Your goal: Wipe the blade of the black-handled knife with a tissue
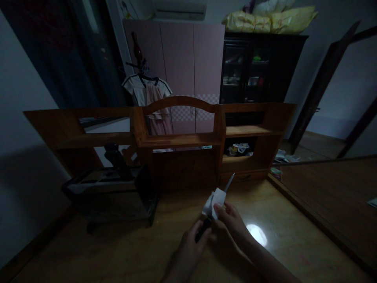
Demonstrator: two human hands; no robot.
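Observation:
My left hand [191, 241] is closed around the black handle of a knife [229, 182], whose narrow metal blade points up and away to the right. A folded white tissue [218, 200] is wrapped about the middle of the blade, and its tip shows beyond the paper. My right hand [229, 216] pinches the tissue against the blade, thumb on top. Both hands are above the light wooden surface [165, 220], close together. The paper hides part of the blade.
A black box-like stand [114, 200] is at left, with a dark upright object [116, 159] on top. Behind is a wooden shelf unit [179, 140] holding a few small items at right. A raised wooden edge [309, 210] runs along the right side. The room is dim.

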